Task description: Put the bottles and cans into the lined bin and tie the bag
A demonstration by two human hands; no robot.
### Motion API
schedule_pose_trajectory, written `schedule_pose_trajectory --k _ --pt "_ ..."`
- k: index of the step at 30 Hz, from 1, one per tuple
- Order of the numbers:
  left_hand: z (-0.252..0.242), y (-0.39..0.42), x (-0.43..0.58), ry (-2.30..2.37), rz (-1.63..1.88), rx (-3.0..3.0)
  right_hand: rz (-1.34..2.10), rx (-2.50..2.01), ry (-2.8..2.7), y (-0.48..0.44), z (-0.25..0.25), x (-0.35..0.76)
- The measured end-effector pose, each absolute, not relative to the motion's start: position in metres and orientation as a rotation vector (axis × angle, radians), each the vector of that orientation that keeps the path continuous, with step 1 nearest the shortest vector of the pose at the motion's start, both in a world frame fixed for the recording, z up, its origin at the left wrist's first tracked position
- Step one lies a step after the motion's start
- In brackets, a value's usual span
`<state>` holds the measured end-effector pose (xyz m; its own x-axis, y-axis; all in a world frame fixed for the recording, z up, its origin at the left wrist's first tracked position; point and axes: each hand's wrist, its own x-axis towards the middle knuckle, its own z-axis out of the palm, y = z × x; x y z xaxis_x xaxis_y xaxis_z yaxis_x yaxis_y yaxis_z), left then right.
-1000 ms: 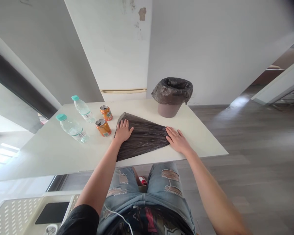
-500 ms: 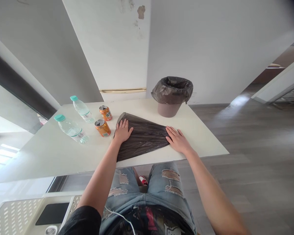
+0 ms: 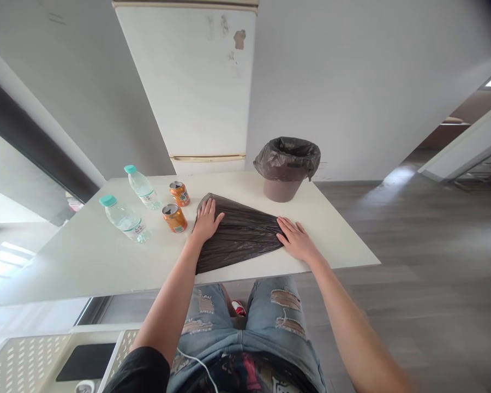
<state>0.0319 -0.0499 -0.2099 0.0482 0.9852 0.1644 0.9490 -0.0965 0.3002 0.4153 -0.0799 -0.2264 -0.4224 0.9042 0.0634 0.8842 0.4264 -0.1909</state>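
Observation:
A dark plastic bag (image 3: 241,232) lies flat on the white table, wide at its left end and gathered narrow at its right. My left hand (image 3: 207,221) rests flat on the bag's left part, fingers apart. Over at the narrow right end, my right hand (image 3: 297,238) lies with its fingertips on the bag and its palm on the table, fingers spread. Neither hand grips anything.
Behind the bag stands a bin (image 3: 282,189) lined with a dark bag. To the left are two orange cans (image 3: 174,219) (image 3: 180,194) and two clear bottles (image 3: 125,220) (image 3: 142,188). The table (image 3: 85,256) ends close to my legs.
The view has shifted, so the table and its objects sit slightly lower in the picture. Both hands keep their places on the bag.

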Motion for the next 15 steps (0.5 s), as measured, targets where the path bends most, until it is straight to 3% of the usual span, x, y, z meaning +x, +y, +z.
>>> schedule_pose_trajectory --k 7,15 --pt "-0.151 -0.088 0.028 1.915 0.862 2.403 0.139 -1.408 -2.245 -0.086 -0.220 0.421" --pt "-0.154 -0.185 -0.006 1.757 0.525 2.410 0.016 -1.218 -2.131 -0.095 -0.213 0.423"
